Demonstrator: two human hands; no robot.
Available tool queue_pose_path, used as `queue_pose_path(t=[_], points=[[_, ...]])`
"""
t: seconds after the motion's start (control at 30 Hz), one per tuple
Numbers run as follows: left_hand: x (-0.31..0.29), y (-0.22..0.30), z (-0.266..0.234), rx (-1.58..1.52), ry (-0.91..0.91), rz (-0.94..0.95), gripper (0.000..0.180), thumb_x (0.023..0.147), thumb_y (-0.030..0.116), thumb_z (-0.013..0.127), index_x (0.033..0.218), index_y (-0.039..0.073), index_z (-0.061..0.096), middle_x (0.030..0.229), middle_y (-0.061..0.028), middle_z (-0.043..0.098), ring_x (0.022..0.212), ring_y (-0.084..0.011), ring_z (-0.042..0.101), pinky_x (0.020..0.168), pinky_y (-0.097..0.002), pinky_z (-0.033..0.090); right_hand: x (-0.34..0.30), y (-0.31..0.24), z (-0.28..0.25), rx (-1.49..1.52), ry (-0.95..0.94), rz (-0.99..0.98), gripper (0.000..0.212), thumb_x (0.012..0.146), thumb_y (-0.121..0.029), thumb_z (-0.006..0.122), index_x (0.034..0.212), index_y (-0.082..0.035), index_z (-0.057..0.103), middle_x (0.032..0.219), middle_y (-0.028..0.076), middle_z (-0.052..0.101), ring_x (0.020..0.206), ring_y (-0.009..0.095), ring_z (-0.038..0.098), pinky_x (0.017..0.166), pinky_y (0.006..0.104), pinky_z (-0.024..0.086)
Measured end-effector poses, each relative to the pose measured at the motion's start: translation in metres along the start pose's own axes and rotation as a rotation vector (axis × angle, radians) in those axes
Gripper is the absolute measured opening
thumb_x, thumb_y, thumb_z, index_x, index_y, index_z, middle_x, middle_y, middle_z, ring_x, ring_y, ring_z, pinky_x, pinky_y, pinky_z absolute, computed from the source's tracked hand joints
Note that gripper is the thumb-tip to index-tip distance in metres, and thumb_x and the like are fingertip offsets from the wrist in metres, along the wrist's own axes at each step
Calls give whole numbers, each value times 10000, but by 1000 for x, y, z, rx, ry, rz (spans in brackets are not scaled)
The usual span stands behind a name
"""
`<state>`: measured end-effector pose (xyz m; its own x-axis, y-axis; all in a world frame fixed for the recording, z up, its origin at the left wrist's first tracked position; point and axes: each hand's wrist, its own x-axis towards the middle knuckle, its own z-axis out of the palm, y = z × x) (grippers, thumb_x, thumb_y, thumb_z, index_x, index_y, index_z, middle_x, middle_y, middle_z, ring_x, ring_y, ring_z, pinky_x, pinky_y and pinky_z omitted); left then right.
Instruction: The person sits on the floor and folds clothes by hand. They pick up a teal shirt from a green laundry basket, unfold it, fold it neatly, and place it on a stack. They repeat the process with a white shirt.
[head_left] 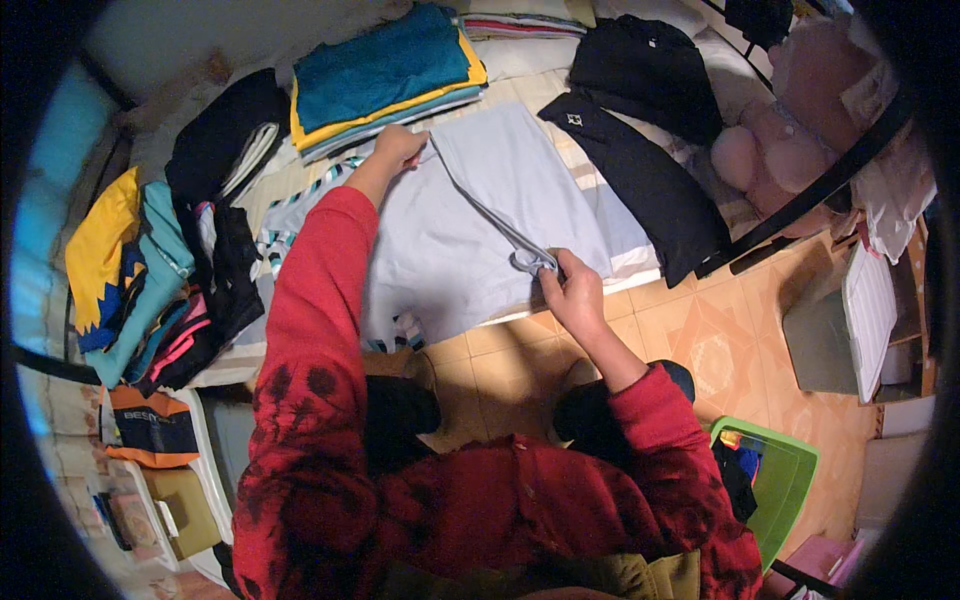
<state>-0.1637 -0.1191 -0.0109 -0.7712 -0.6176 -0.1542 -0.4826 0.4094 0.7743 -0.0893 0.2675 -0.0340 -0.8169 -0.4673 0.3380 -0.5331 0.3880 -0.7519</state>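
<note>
A pale grey-blue garment [440,240] lies spread on the bed, with one side turned over so a folded edge runs slantwise across it. At the far end of that edge, my left hand [400,148] is closed on the cloth. My right hand [572,290] pinches the bunched near end of the same edge, by the bed's front side. A cloth with black, white and teal checks [300,210] shows partly from under the garment's left side. Which kind of garment it is, I cannot tell.
Behind it sits a folded teal and yellow stack [380,70]. Black clothes [640,180] lie to the right, and a mixed clothing pile [150,270] to the left. A green bin [790,490] stands on the tiled floor at the lower right. Plush toys [780,150] sit far right.
</note>
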Motion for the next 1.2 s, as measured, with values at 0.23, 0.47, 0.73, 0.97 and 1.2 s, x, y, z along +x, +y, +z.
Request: queue_pose_path(t=[0.23, 0.47, 0.73, 0.97, 1.2], points=[[26, -5, 6, -128, 72, -29, 492, 856, 351, 660, 509, 13, 576, 483, -94, 554, 382, -194, 515, 381, -358, 387, -3, -7, 1, -83, 56, -225, 192, 811, -179, 722, 913, -37, 643, 746, 144, 599, 624, 314, 595, 550, 393, 464], [17, 19, 14, -309, -32, -146, 304, 781, 234, 779, 654, 25, 599, 602, -65, 555, 439, -141, 469, 366, -288, 361, -1, -8, 3, -113, 87, -253, 158, 823, -148, 700, 796, -31, 597, 708, 139, 555, 630, 330, 568, 542, 403, 443], [24, 32, 28, -265, 7, -219, 179, 793, 194, 735, 736, 72, 618, 647, -31, 561, 477, -131, 476, 393, -271, 376, 2, -15, 1, -139, 87, -269, 135, 822, -137, 696, 808, -46, 598, 713, 126, 548, 621, 320, 563, 536, 398, 443], [9, 45, -9, -324, -27, -61, 196, 770, 190, 715, 736, 22, 621, 615, -69, 572, 462, -167, 516, 385, -312, 384, -1, -36, 7, -92, 87, -413, 122, 802, -120, 703, 825, -50, 606, 716, 109, 541, 618, 300, 572, 528, 386, 455], [-9, 27, -47, -204, -40, -13, 183, 765, 168, 714, 677, 40, 617, 614, -68, 581, 456, -166, 514, 370, -314, 359, -13, -54, 37, -15, -41, -505, 125, 787, -132, 688, 820, -62, 590, 724, 100, 516, 625, 291, 562, 523, 397, 463]])
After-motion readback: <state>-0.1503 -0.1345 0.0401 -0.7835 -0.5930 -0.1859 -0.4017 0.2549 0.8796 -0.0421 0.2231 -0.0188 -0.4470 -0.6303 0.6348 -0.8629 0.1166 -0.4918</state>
